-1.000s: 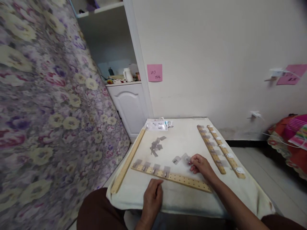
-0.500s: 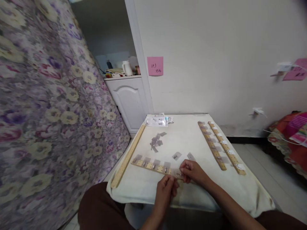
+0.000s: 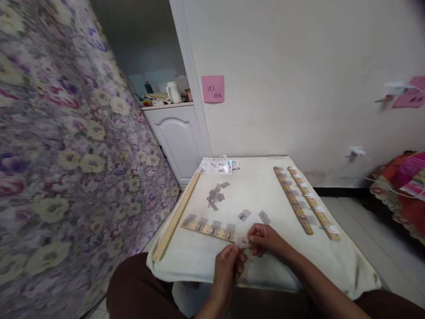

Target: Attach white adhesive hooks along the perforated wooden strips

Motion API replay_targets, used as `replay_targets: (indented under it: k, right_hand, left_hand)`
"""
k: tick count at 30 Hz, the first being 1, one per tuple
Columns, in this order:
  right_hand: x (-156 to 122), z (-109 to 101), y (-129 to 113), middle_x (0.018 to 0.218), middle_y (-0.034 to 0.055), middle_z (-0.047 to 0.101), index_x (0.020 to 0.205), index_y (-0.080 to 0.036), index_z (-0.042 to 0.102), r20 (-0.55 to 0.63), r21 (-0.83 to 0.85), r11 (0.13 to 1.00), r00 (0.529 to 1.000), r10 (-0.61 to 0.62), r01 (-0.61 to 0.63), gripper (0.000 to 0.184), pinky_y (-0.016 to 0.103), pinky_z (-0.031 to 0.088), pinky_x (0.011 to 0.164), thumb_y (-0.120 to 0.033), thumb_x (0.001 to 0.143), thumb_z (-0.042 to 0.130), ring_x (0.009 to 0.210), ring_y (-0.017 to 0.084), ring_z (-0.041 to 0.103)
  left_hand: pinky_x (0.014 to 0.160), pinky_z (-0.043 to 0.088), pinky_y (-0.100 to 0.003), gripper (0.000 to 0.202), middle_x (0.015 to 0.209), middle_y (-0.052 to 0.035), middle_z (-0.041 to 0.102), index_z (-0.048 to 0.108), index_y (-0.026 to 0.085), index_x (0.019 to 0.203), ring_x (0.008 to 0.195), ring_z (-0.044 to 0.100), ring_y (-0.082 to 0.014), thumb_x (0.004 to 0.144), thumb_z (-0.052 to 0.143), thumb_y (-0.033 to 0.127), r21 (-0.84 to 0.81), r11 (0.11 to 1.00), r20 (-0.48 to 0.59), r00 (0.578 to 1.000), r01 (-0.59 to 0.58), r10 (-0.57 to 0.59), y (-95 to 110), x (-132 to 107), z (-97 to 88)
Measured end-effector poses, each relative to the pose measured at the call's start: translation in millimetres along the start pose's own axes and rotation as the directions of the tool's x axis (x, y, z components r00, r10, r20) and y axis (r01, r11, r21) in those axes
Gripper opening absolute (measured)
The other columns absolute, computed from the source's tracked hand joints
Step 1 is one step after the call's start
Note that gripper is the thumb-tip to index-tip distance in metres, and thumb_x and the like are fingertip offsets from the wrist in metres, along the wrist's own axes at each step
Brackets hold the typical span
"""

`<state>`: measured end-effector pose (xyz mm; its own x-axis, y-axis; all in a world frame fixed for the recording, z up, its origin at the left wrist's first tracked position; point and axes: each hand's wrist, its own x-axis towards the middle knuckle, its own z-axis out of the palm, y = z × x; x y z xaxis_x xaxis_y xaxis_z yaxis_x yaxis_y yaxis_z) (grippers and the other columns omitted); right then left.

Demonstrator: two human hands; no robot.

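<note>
My left hand (image 3: 228, 264) and my right hand (image 3: 265, 239) meet near the front of a small cloth-covered table (image 3: 338, 261). Both pinch a small clear plastic bag (image 3: 243, 241) with a tiny metal piece inside, held just above a perforated wooden strip (image 3: 206, 229). Several similar little bags hang along that strip. Two loose bags (image 3: 244, 215) lie flat on the cloth just behind my hands.
Another wooden strip (image 3: 175, 217) lies along the table's left edge, and two filled strips (image 3: 300, 204) sit at the right. A heap of small bags (image 3: 216, 196) and a packet (image 3: 217, 166) lie at the back. A flowered mattress (image 3: 66, 155) leans on the left; a white wall is behind.
My right hand picked a small bag from the cloth and carried it toward me. My left hand rose from the table edge and joined it on the bag.
</note>
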<state>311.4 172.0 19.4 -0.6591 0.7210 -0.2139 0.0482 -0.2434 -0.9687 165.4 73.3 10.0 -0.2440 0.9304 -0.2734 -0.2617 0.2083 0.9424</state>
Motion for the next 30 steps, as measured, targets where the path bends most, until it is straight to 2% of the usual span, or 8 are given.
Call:
replay_targets:
  k: [3, 7, 11, 16, 20, 23, 27, 30]
  right_hand:
    - [2.0, 1.1, 2.4, 0.056, -0.0052, 0.06, 0.083, -0.017, 0.052, -0.012, -0.028, 1.0, 1.0, -0.002, 0.002, 0.035, 0.02, 0.042, 0.042, -0.045, 0.068, 0.067, 0.043, 0.009, 0.056]
    - [5.8, 6.3, 5.6, 0.055, -0.006, 0.056, 0.08, -0.017, 0.054, -0.061, -0.125, 0.991, 0.997, -0.047, 0.039, 0.029, 0.019, 0.033, 0.038, -0.041, 0.068, 0.067, 0.038, 0.006, 0.044]
    - [8.0, 9.8, 7.1, 0.057, -0.0044, 0.056, 0.074, -0.016, 0.056, -0.118, -0.193, 0.975, 0.984, -0.135, 0.11, 0.022, 0.02, 0.033, 0.044, -0.034, 0.068, 0.068, 0.046, 0.007, 0.045]
    - [6.2, 3.2, 6.7, 0.05, -0.0077, 0.048, 0.076, -0.018, 0.053, -0.093, -0.133, 0.989, 0.993, -0.078, 0.065, 0.024, 0.02, 0.027, 0.039, -0.041, 0.074, 0.061, 0.038, 0.007, 0.039]
    - [4.7, -2.8, 6.3, 0.055, -0.0061, 0.051, 0.076, -0.018, 0.054, -0.068, -0.119, 0.989, 0.993, -0.1, 0.091, 0.018, 0.021, 0.029, 0.043, -0.031, 0.07, 0.064, 0.044, 0.008, 0.043]
    - [6.1, -5.1, 4.8, 0.058, -0.0038, 0.054, 0.076, -0.016, 0.059, -0.088, -0.241, 0.958, 0.979, -0.184, 0.158, 0.01, 0.022, 0.033, 0.05, -0.025, 0.071, 0.061, 0.051, 0.009, 0.046]
    - [15.3, -9.1, 5.0, 0.064, -0.0003, 0.059, 0.077, -0.015, 0.064, -0.101, -0.395, 0.899, 0.963, -0.25, 0.192, 0.012, 0.023, 0.035, 0.056, -0.023, 0.074, 0.056, 0.059, 0.012, 0.05]
    - [25.2, -12.2, 6.5, 0.065, 0.0003, 0.06, 0.078, -0.015, 0.066, -0.099, -0.472, 0.862, 0.961, -0.259, 0.184, 0.016, 0.024, 0.036, 0.058, -0.024, 0.076, 0.053, 0.061, 0.013, 0.051]
  left_hand:
    - [0.039, 0.021, -0.018, 0.04, 0.051, 0.0032, 0.055, 0.056, 0.014, 0.065, 0.037, 0.037, -0.0039, 0.073, 0.06, 0.053, 0.005, 1.0, 0.013, 1.0, 0.012, -0.012, -4.9, -0.8, -1.0]
    - [0.038, 0.021, -0.019, 0.044, 0.055, 0.0016, 0.058, 0.06, 0.012, 0.071, 0.037, 0.039, -0.0044, 0.072, 0.06, 0.056, 0.024, 0.999, 0.053, 0.998, 0.037, -0.038, -10.2, -4.2, 2.0]
    - [0.038, 0.02, -0.019, 0.046, 0.056, 0.0007, 0.059, 0.062, 0.011, 0.076, 0.037, 0.041, -0.0049, 0.073, 0.059, 0.057, -0.004, 0.998, 0.095, 0.994, 0.063, -0.062, -13.9, -6.7, 5.1]
    - [0.038, 0.022, -0.018, 0.046, 0.061, 0.0003, 0.06, 0.064, 0.01, 0.083, 0.039, 0.041, -0.004, 0.074, 0.059, 0.055, -0.036, 0.998, 0.06, 0.997, 0.054, -0.052, -11.2, -8.3, 3.9]
    - [0.038, 0.022, -0.018, 0.049, 0.06, 0.0007, 0.06, 0.065, 0.01, 0.086, 0.038, 0.041, -0.0039, 0.073, 0.06, 0.056, -0.028, 0.998, 0.046, 0.997, 0.06, -0.059, -9.3, -8.7, 5.1]
    - [0.038, 0.023, -0.019, 0.05, 0.061, 0.0002, 0.06, 0.065, 0.01, 0.083, 0.039, 0.042, -0.0043, 0.072, 0.059, 0.058, 0.01, 0.997, 0.078, 0.994, 0.076, -0.076, -13.7, -6.9, 6.6]
    - [0.038, 0.027, -0.019, 0.048, 0.061, 0.0003, 0.06, 0.064, 0.01, 0.089, 0.039, 0.044, -0.0063, 0.073, 0.057, 0.055, 0.108, 0.992, 0.131, 0.988, 0.068, -0.082, -18.4, -3.4, 1.7]
    - [0.041, 0.03, -0.021, 0.038, 0.061, 0.0011, 0.06, 0.064, 0.012, 0.091, 0.04, 0.045, -0.0075, 0.079, 0.051, 0.046, 0.284, 0.958, 0.129, 0.992, -0.026, -0.011, -12.8, -4.9, -7.8]
